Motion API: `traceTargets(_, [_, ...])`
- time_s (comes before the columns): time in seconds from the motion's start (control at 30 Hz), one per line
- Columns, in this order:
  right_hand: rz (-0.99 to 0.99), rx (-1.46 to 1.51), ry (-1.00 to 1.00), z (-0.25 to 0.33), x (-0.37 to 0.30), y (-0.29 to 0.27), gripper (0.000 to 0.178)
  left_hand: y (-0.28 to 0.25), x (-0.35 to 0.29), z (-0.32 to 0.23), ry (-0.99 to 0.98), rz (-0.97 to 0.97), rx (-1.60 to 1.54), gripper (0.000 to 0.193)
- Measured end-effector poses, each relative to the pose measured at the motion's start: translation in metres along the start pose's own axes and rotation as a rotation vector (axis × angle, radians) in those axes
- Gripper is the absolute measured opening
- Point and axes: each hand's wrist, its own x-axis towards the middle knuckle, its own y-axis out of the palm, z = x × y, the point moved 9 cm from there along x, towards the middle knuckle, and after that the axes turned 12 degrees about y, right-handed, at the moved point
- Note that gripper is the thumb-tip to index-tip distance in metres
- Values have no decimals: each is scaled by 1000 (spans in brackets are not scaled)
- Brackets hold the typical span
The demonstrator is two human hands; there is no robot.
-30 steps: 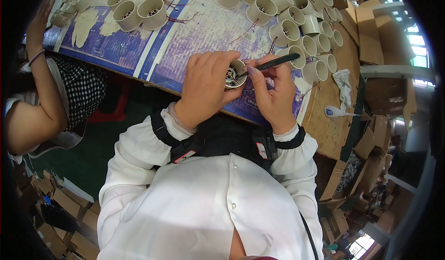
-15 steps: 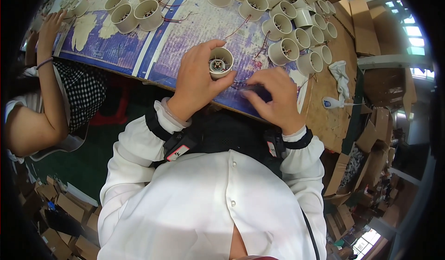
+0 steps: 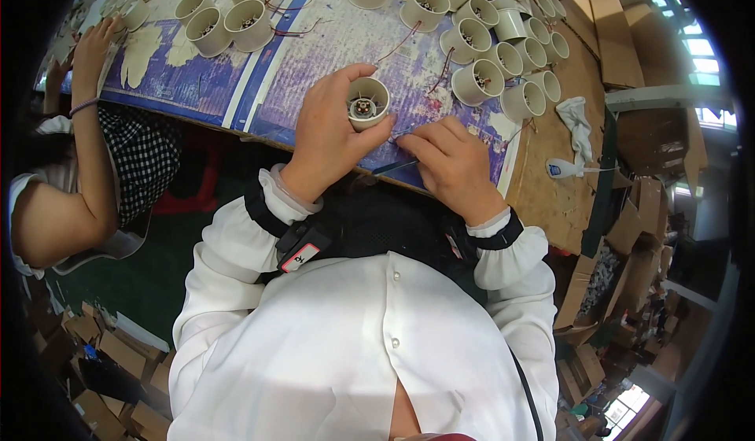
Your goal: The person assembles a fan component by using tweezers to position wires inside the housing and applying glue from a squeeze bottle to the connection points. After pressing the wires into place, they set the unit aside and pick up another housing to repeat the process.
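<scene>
My left hand (image 3: 329, 122) is wrapped round a cream cup-shaped housing (image 3: 379, 118), thumb at its near right side. The open top of the housing faces up and shows a small round motor-like part (image 3: 363, 107) inside. Just to the right, my right hand (image 3: 456, 162) is closed, thumb and forefinger pinched close to the housing. From under its fingers a thin dark tool (image 3: 393, 167) sticks out to the left, over the table edge; its exact kind is unclear. What the fingertips pinch, perhaps a thin wire, is too small to make out.
Many similar cream housings (image 3: 478, 82) with red and dark wires stand at the back right, more (image 3: 250, 25) at the back left. A white cloth (image 3: 576, 126) and small white bottle (image 3: 563, 169) lie at right. At left sits another person, an arm (image 3: 90, 158) on the table (image 3: 275, 103).
My right hand has turned and its fingers have closed together beside the housing. The thin dark tool now shows clearly below them. My left hand has shifted slightly left with the housing.
</scene>
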Motion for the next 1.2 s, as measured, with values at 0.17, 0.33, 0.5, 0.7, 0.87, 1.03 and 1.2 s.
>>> traceTargets(0.17, [-6,225,147,-13,6,-10,34,1,0,5,-49,26,-16,61])
traceTargets(0.33, [-17,207,129,-16,8,-4,35,3,0,7,-93,32,-65,61])
traceTargets(0.5, [20,45,-34,-1,6,1,35,4,-2,6,-84,40,-61,61])
traceTargets(0.7, [111,134,65,-6,8,-2,25,5,0,-15,147,37,168,62])
traceTargets(0.87, [49,500,264,-34,16,-31,13,7,3,-23,227,28,190,63])
traceTargets(1.03, [-216,467,147,-12,37,-63,16,4,3,-20,224,26,182,63])
traceTargets(1.2, [-302,991,481,-32,30,-42,15,6,4,-19,214,38,149,63])
